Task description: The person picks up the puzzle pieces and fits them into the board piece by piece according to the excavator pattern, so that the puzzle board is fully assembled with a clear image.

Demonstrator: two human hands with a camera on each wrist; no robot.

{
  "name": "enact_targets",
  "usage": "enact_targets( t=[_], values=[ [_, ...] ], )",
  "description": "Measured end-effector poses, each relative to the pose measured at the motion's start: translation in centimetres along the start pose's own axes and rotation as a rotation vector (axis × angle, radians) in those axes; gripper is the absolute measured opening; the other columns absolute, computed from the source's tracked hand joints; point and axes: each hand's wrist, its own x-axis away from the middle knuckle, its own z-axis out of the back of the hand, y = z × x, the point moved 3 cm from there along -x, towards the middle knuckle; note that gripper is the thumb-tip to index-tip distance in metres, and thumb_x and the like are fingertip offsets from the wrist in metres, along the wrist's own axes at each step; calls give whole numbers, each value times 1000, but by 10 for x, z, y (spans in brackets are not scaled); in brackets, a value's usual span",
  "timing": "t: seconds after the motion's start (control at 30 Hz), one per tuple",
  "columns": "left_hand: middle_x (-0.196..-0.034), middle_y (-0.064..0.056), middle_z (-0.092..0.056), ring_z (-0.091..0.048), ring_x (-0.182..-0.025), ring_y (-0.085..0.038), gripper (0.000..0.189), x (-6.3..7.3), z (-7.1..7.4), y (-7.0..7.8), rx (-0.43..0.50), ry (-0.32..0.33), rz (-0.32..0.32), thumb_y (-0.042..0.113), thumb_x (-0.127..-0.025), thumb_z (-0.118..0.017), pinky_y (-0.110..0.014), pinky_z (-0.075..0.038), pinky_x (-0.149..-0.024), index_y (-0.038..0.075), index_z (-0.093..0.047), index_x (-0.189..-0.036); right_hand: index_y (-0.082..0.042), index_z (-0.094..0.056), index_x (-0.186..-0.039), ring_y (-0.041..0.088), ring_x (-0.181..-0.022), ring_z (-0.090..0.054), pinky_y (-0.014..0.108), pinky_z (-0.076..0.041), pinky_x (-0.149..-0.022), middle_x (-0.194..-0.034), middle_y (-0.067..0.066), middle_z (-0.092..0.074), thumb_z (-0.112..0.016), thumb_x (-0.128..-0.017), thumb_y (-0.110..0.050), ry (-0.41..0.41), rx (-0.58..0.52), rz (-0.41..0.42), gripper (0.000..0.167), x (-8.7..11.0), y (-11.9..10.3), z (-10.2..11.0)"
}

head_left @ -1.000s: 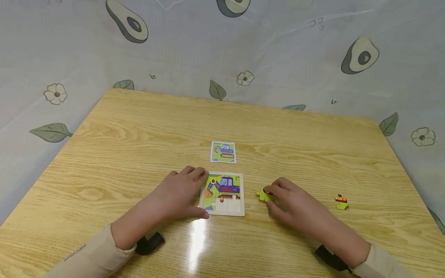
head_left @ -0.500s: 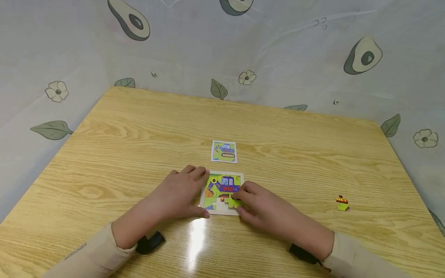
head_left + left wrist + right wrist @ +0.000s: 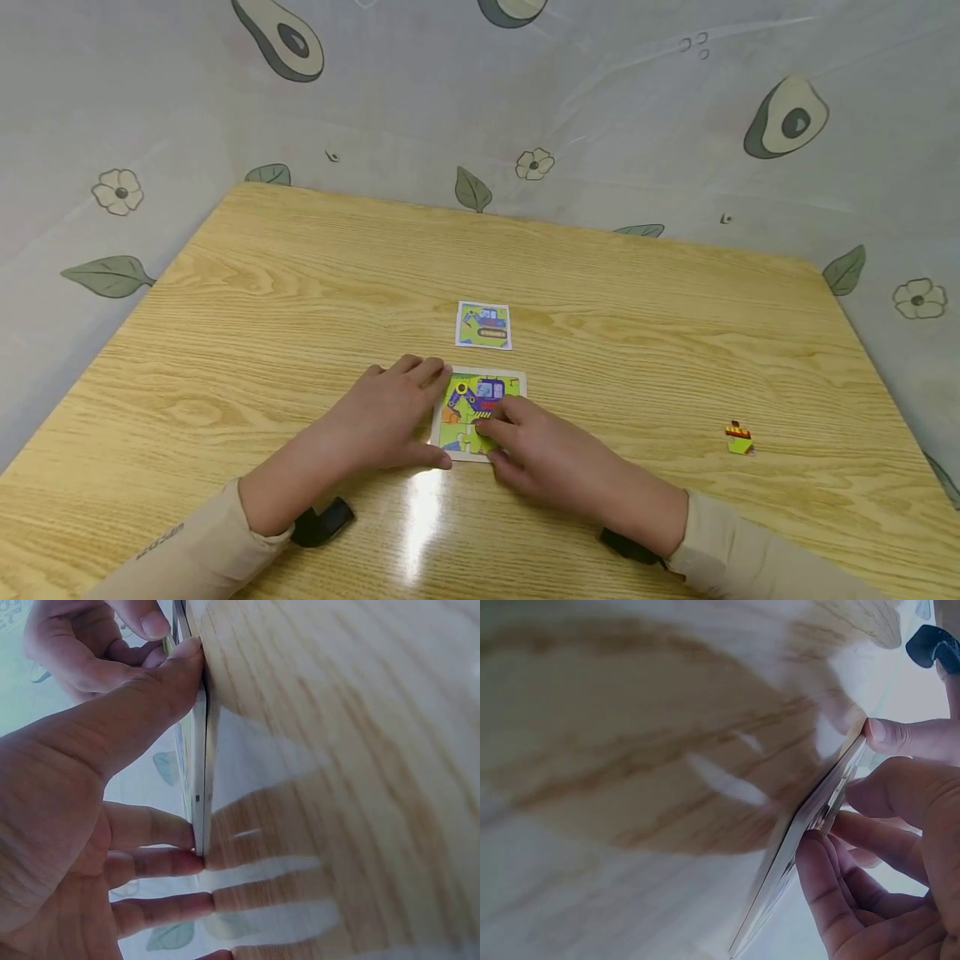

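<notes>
A framed jigsaw board (image 3: 489, 369) with a purple digger picture lies near the table's middle. My left hand (image 3: 382, 417) rests at its left side, fingers extended to the upper corner and thumb at the lower one. In the left wrist view, those straight fingers and thumb meet the board's edge (image 3: 199, 765). Over the lower part of the picture, my right hand (image 3: 543, 450) pinches a green jigsaw piece (image 3: 475, 440) between thumb and fingers. Most of that piece is hidden under the fingertips. The right wrist view shows the fingers close over the board's rim (image 3: 791, 836).
One loose jigsaw piece (image 3: 738, 439), red, yellow and green, lies to the right on the wooden table (image 3: 637, 333). Behind the board is a small picture card (image 3: 483, 326) of the same digger. A patterned cloth (image 3: 405, 100) hangs beyond the table's far edge.
My right hand has carried the green piece leftward from the table onto the board, then farther left along its lower part. The left hand has stayed at the board's left edge.
</notes>
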Motion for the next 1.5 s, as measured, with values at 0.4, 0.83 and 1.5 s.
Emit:
enact_targets(
  t=[0.4, 0.83, 1.5],
  values=[
    [-158, -11, -49, -49, -144, -35, 108, 0, -1, 0, 1, 0, -2, 73, -81, -75, -61, -53, -101, 2, -44, -158, -11, -72, -104, 10, -84, -55, 18, -51, -71, -99, 4, -62, -70, -96, -14, -18, 71, 6, 9, -7, -4, -2],
    [-159, -11, -49, -49, -144, -36, 108, 0, 0, 1, 4, 0, -1, 72, -81, -76, -62, -53, -101, 2, -45, -157, -11, -73, -101, 11, -84, -55, 17, -51, -70, -98, 4, -62, -72, -95, -13, 4, 83, 0, 6, -6, -5, -4],
    [-160, -11, -48, -48, -145, -35, 108, 2, 0, 1, 2, 2, -1, 72, -82, -75, -61, -53, -101, 2, -44, -158, -12, -73, -104, 9, -84, -51, 16, -48, -72, -96, 1, -57, -72, -98, -13, -28, 38, -2, 6, -4, -4, -4]
  ],
)
